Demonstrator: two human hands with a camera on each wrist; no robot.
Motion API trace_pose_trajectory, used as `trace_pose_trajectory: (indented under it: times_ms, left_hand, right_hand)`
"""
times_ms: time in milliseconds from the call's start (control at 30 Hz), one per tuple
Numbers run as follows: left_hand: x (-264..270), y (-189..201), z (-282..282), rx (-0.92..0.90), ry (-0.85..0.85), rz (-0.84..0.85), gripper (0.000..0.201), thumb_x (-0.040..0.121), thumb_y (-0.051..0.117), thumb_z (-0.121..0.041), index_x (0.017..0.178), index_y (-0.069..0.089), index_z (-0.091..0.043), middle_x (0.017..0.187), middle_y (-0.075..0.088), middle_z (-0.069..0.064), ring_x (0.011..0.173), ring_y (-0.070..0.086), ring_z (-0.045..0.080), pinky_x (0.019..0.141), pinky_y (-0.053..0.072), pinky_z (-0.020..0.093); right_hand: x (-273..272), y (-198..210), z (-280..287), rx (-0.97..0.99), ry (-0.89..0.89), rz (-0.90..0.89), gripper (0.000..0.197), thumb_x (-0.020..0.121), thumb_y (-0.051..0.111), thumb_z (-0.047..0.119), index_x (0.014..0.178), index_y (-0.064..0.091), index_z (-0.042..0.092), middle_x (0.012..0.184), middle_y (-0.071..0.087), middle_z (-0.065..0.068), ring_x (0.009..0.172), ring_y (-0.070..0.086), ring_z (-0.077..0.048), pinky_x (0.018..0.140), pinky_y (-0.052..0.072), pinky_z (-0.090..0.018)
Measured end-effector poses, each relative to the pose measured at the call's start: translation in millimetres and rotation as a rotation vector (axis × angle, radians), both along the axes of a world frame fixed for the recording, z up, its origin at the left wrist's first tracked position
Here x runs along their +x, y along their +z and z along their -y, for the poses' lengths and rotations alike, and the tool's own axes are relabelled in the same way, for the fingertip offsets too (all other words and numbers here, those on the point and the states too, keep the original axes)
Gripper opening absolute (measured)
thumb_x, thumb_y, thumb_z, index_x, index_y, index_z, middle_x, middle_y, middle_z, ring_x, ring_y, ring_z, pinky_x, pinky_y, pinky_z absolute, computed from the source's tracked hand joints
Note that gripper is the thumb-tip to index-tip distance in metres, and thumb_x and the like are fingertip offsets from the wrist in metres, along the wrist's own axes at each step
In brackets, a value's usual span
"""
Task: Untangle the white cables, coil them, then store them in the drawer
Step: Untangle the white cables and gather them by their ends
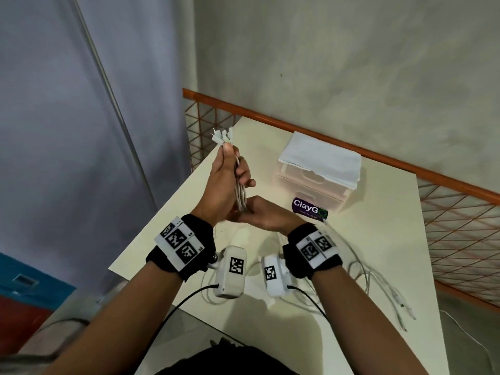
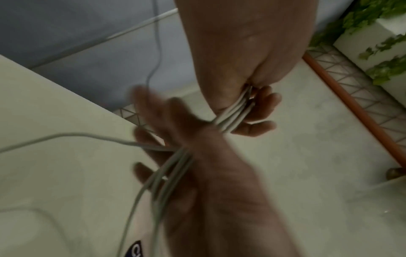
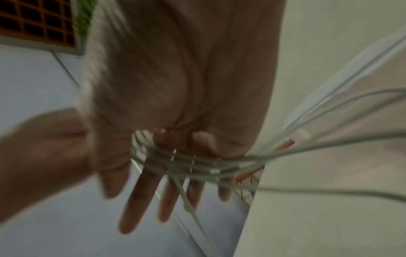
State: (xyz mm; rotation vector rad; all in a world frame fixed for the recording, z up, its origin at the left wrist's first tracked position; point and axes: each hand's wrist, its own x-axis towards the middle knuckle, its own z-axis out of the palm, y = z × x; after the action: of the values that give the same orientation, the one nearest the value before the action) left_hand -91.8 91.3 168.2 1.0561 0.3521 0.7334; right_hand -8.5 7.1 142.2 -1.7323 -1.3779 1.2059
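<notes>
My left hand (image 1: 227,180) is raised above the table and grips a bundle of white cables (image 1: 240,196), whose plugs (image 1: 222,136) stick up out of its fist. The left wrist view shows its fingers (image 2: 261,111) curled round the strands (image 2: 232,118). Just below it is my right hand (image 1: 259,215), fingers stretched out and spread. The cables (image 3: 197,165) lie across the base of those fingers (image 3: 136,200), then trail down to the table. The drawer unit (image 1: 311,185), pale and translucent, stands shut at the back of the table.
A folded white cloth (image 1: 322,158) lies on the drawer unit. A purple ClayGo tube (image 1: 309,209) lies in front of it. Loose cable ends (image 1: 384,288) sprawl over the cream table (image 1: 378,226) at the right. An orange mesh rail (image 1: 460,226) borders the table.
</notes>
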Motion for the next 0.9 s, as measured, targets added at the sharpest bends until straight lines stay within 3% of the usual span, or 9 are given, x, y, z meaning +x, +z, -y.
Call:
trace_pose_trajectory:
  times_ms: [100, 233, 333, 400, 467, 533, 633, 733, 900]
  left_hand:
    - [-3, 17, -10, -0.101, 0.004, 0.118, 0.036, 0.102, 0.021, -0.039, 0.077, 0.038, -0.019, 0.050, 0.032, -0.011, 0.040, 0.026, 0.002, 0.039, 0.028, 0.014]
    - [-17, 33, -36, -0.030, 0.134, 0.137, 0.036, 0.101, 0.021, -0.041, 0.074, 0.037, -0.022, 0.051, 0.027, -0.012, 0.043, 0.019, 0.004, 0.037, 0.020, 0.016]
    - [-24, 21, -42, 0.140, 0.177, -0.004, 0.035, 0.100, 0.029, -0.042, 0.077, 0.042, -0.020, 0.056, 0.024, -0.009, 0.047, 0.017, 0.006, 0.039, 0.018, 0.019]
    - [-26, 5, -38, 0.336, 0.140, -0.232, 0.035, 0.097, 0.043, -0.042, 0.094, 0.053, -0.008, 0.055, 0.030, -0.011, 0.046, 0.023, 0.005, 0.040, 0.022, 0.018]
    - [-24, -14, -31, 0.640, -0.036, -0.471, 0.025, 0.083, 0.067, -0.036, 0.090, 0.057, -0.014, 0.054, 0.044, -0.012, 0.047, 0.032, 0.004, 0.046, 0.029, 0.018]
    - [-20, -32, -22, 0.889, -0.255, -0.673, 0.039, 0.065, 0.082, -0.037, 0.092, 0.060, -0.021, 0.067, 0.057, -0.006, 0.054, 0.039, 0.005, 0.054, 0.034, 0.020]
    - [-12, -56, -11, 0.935, -0.396, -0.745, 0.040, 0.067, 0.083, -0.029, 0.095, 0.061, -0.011, 0.073, 0.058, -0.004, 0.058, 0.045, 0.001, 0.060, 0.036, 0.016]
    - [-7, -63, -7, 0.916, -0.391, -0.741, 0.013, 0.083, 0.070, -0.026, 0.080, 0.065, -0.015, 0.068, 0.063, 0.004, 0.054, 0.052, -0.001, 0.057, 0.038, 0.011]
    - [-1, -40, -20, 0.882, -0.053, -0.623, 0.021, 0.089, 0.061, -0.027, 0.075, 0.061, -0.012, 0.064, 0.060, 0.001, 0.056, 0.050, 0.001, 0.056, 0.035, 0.010]
  right_hand:
    - [-6, -26, 1, -0.032, -0.057, -0.003, 0.031, 0.090, 0.059, 0.034, 0.063, 0.063, 0.020, 0.072, 0.071, 0.015, 0.076, 0.064, 0.006, 0.085, 0.046, -0.011]
    - [11, -77, 37, -0.210, -0.159, -0.028, 0.039, 0.084, 0.065, 0.039, 0.054, 0.062, 0.014, 0.057, 0.067, 0.001, 0.060, 0.064, -0.010, 0.070, 0.049, -0.018]
    - [24, -88, 62, -0.175, -0.406, -0.127, 0.049, 0.086, 0.066, 0.033, 0.040, 0.058, 0.017, 0.051, 0.062, -0.009, 0.060, 0.065, -0.018, 0.065, 0.049, -0.015]
    - [32, -81, 66, -0.117, -0.507, -0.111, 0.054, 0.086, 0.066, 0.030, 0.035, 0.053, 0.020, 0.040, 0.053, -0.001, 0.050, 0.059, -0.016, 0.073, 0.046, -0.025]
    - [39, -70, 63, -0.063, -0.563, -0.079, 0.051, 0.086, 0.067, 0.023, 0.039, 0.047, 0.022, 0.033, 0.042, 0.009, 0.034, 0.047, -0.009, 0.064, 0.042, -0.033]
    - [42, -52, 56, -0.062, -0.491, 0.025, 0.044, 0.086, 0.065, 0.015, 0.049, 0.040, 0.018, 0.039, 0.035, 0.006, 0.033, 0.039, -0.008, 0.051, 0.038, -0.027]
    - [41, -24, 50, -0.079, -0.294, 0.088, 0.040, 0.085, 0.061, 0.007, 0.054, 0.037, 0.017, 0.050, 0.031, 0.000, 0.039, 0.033, -0.010, 0.042, 0.034, -0.019]
    - [44, -5, 52, -0.067, -0.242, 0.085, 0.038, 0.085, 0.062, 0.007, 0.056, 0.039, 0.015, 0.052, 0.029, 0.000, 0.039, 0.029, -0.007, 0.043, 0.030, -0.019]
    - [62, -20, 80, -0.061, -0.403, 0.111, 0.035, 0.083, 0.070, 0.023, 0.062, 0.043, 0.013, 0.046, 0.039, 0.001, 0.038, 0.036, -0.013, 0.046, 0.033, -0.024]
